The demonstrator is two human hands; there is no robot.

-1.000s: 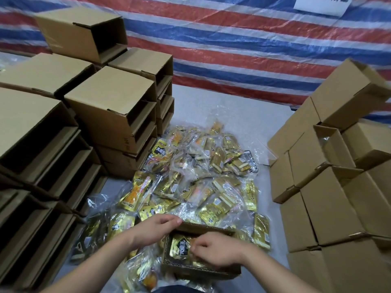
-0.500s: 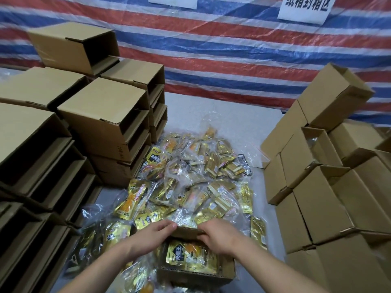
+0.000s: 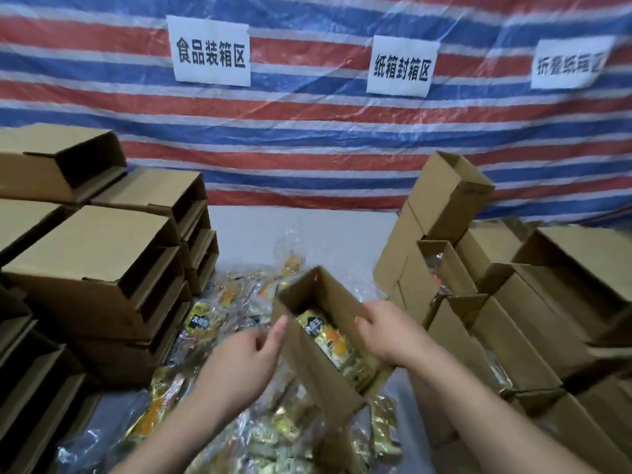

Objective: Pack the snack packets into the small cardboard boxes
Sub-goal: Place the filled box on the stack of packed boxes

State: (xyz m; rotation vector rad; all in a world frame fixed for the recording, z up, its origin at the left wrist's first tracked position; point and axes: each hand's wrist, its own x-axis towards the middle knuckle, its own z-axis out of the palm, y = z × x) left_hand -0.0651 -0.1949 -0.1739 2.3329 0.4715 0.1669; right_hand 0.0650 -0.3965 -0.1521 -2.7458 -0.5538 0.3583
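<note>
A small open cardboard box (image 3: 318, 374) is lifted and tilted over the pile, with yellow snack packets (image 3: 325, 335) inside it. My right hand (image 3: 386, 333) grips the box's right wall, thumb over the rim. My left hand (image 3: 239, 364) is just left of the box with loose fingers, one fingertip at the left wall, holding nothing. Loose yellow and gold snack packets (image 3: 212, 316) in clear wrap lie spread on the table under and beyond my hands.
Stacks of empty cardboard boxes (image 3: 95, 254) on their sides fill the left. More boxes (image 3: 448, 196), some holding packets, are piled on the right. A striped tarp with white paper signs (image 3: 211, 51) hangs behind. Bare grey table (image 3: 307, 230) shows at the back.
The box has come up off the pile and tilted toward the right. My right hand moved from the far rim to the right wall. My left hand came off the rim. The view tipped upward.
</note>
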